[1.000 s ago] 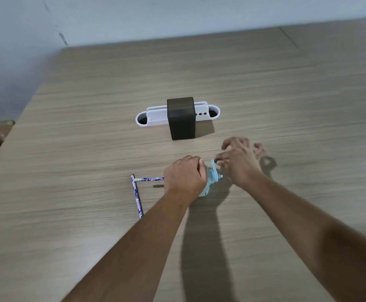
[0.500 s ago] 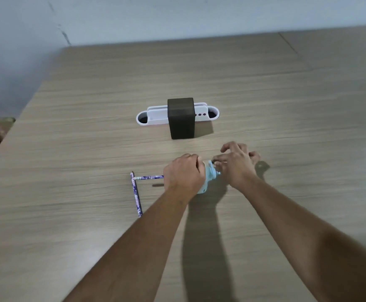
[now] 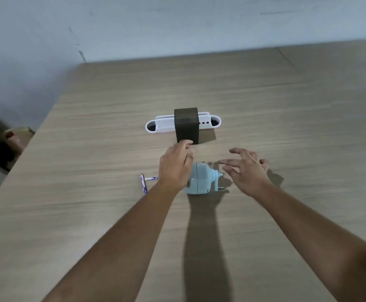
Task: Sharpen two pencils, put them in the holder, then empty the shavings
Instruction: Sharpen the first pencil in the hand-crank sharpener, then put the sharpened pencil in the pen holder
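Note:
A light blue crank sharpener (image 3: 201, 180) stands on the wooden table (image 3: 286, 118), its crank handle (image 3: 219, 182) pointing right. My left hand (image 3: 175, 167) hovers just left of and above it, fingers loosely curled and holding nothing. My right hand (image 3: 248, 171) floats to the right of the crank with fingers spread, not touching it. A purple patterned pencil (image 3: 152, 178) runs sideways toward the sharpener, its right part hidden behind my left wrist. A second patterned pencil (image 3: 144, 185) lies beside it. The white holder (image 3: 214, 123) stands farther back with a black box (image 3: 186, 125) in front of it.
The table's left edge runs diagonally at the left, with a brownish object (image 3: 14, 136) below it on the floor side. A pale wall closes off the far end of the table. My arms' shadows fall on the near part of the tabletop.
Both hands have come off the sharpener: the left lifted away from its body toward the black box, the right let go of the crank and opened. The view has tilted downward.

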A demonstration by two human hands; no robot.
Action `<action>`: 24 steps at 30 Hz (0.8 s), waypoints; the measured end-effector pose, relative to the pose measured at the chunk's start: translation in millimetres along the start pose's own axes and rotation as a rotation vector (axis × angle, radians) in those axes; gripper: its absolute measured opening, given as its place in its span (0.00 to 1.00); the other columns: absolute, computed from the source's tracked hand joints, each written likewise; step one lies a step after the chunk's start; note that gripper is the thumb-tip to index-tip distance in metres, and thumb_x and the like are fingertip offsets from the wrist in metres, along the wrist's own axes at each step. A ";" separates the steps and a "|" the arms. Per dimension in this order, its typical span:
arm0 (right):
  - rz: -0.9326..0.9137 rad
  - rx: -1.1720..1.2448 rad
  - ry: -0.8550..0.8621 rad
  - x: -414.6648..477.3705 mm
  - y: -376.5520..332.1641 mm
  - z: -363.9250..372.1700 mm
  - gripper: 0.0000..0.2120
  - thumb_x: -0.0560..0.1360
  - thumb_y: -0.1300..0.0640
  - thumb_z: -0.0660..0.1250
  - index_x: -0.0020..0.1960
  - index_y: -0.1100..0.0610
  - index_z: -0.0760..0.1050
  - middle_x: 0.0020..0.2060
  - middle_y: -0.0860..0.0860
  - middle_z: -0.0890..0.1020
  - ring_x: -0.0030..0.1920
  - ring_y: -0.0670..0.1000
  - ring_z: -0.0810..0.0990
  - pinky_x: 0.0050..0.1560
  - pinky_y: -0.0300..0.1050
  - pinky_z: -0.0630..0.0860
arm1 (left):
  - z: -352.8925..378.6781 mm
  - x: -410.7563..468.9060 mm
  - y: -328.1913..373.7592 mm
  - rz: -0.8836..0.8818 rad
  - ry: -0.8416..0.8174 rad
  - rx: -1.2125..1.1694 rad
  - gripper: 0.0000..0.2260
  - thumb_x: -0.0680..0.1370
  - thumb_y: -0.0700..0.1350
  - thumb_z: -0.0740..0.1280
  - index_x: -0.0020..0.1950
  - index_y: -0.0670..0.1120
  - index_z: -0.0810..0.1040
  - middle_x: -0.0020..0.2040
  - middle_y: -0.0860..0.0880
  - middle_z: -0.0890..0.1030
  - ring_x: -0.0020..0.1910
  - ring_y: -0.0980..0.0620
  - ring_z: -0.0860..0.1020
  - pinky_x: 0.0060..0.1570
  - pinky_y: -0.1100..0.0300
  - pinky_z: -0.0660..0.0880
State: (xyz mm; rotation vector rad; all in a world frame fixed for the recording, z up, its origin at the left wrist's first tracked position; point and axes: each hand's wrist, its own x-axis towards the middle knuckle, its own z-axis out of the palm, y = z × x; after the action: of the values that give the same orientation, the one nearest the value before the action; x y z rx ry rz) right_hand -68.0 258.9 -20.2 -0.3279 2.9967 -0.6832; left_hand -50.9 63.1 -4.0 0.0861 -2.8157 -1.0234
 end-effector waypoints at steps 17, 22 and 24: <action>-0.291 -0.383 -0.232 15.6 -59.5 11.1 0.34 0.67 0.40 0.69 0.70 0.42 0.61 0.66 0.43 0.72 0.68 0.49 0.64 0.68 0.58 0.51 | -49.0 -21.3 -80.2 0.179 -0.256 0.728 0.10 0.79 0.42 0.60 0.54 0.50 0.80 0.51 0.49 0.83 0.49 0.44 0.80 0.50 0.56 0.70; -0.260 -0.367 -0.236 14.2 -61.6 10.9 0.34 0.67 0.41 0.70 0.70 0.42 0.61 0.67 0.43 0.72 0.69 0.49 0.64 0.71 0.60 0.46 | -117.1 -36.4 -133.6 -0.131 -0.119 0.643 0.08 0.78 0.43 0.62 0.51 0.49 0.81 0.51 0.47 0.84 0.51 0.42 0.80 0.48 0.54 0.73; -0.238 -0.365 -0.243 13.9 -62.9 10.5 0.34 0.67 0.41 0.70 0.69 0.42 0.61 0.66 0.42 0.72 0.69 0.48 0.63 0.71 0.60 0.46 | -132.8 -39.6 -142.1 -0.204 -0.059 0.537 0.08 0.77 0.43 0.63 0.51 0.49 0.82 0.50 0.47 0.84 0.49 0.42 0.79 0.46 0.54 0.73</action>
State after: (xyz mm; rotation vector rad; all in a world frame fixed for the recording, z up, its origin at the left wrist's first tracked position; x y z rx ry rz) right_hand -68.4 196.1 -2.4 -0.7351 2.8547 -0.0873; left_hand 9.4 -125.9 0.8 0.4109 -3.1022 -0.2721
